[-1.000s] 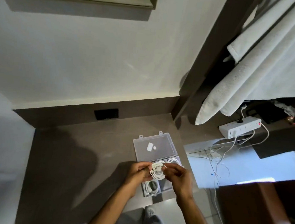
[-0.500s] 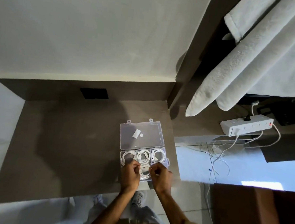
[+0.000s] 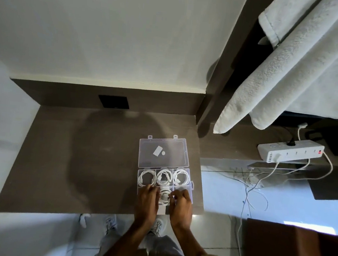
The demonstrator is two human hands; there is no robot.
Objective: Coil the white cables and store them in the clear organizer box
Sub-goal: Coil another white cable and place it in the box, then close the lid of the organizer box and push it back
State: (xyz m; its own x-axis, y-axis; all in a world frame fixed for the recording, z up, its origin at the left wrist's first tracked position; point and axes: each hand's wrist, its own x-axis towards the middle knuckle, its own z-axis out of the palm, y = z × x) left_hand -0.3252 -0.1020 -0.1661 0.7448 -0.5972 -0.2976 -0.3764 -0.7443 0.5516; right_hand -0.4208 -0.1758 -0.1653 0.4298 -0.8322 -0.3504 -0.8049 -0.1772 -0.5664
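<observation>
The clear organizer box (image 3: 192, 185) lies on the brown table near its front right corner, with its lid (image 3: 163, 153) folded back flat. Three coiled white cables fill the back row: left (image 3: 145, 178), middle (image 3: 164, 178), right (image 3: 181, 177). A fourth coiled white cable (image 3: 164, 196) sits in the front middle compartment. My left hand (image 3: 146, 203) and my right hand (image 3: 180, 204) flank this coil, fingertips pressing on it from both sides. The front left compartment is hidden under my left hand.
The brown table (image 3: 64, 160) stretches left of the box. A white power strip (image 3: 289, 151) with plugged leads lies on a shelf at the right, loose white wires (image 3: 254, 187) trailing to the floor. White towels (image 3: 290, 66) hang above right. My shoes (image 3: 112, 222) show below the table edge.
Both hands have brought the coiled cable down from above the box into the front middle compartment. The camera view has tilted down and shifted over the table.
</observation>
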